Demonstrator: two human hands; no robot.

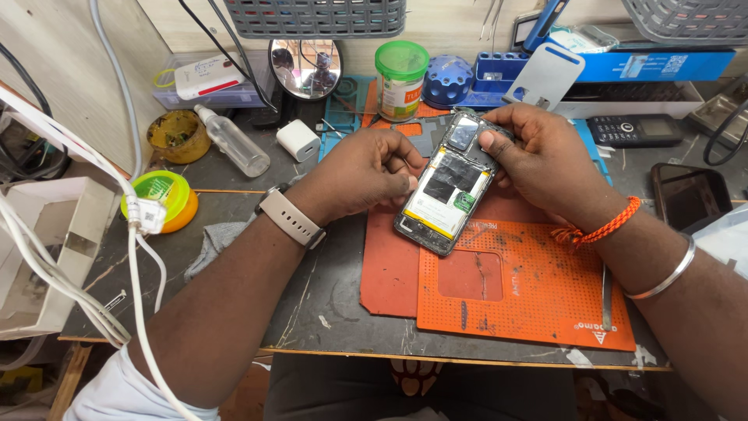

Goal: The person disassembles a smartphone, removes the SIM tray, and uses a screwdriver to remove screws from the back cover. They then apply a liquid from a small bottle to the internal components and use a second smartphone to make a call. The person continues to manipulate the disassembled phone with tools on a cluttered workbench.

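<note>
An opened smartphone (450, 187) with its back cover off lies tilted between my hands, showing a white and yellow battery, a small green board and the camera module at its top. My left hand (366, 171), with a beige watch on the wrist, grips the phone's left edge. My right hand (545, 156) holds the upper right side, thumb pressed near the camera module. An orange thread band and a metal bangle circle my right wrist. The phone's lower end rests over an orange perforated repair mat (518, 288).
A plastic bottle (232, 140), white charger (298, 140), green-lidded jar (401, 70), round mirror (305, 68), blue tool holder (448, 80) and keypad phone (637, 129) line the back. A dark phone (689, 195) lies right. White cables (140, 257) hang left beside a green-orange tape roll (160, 199).
</note>
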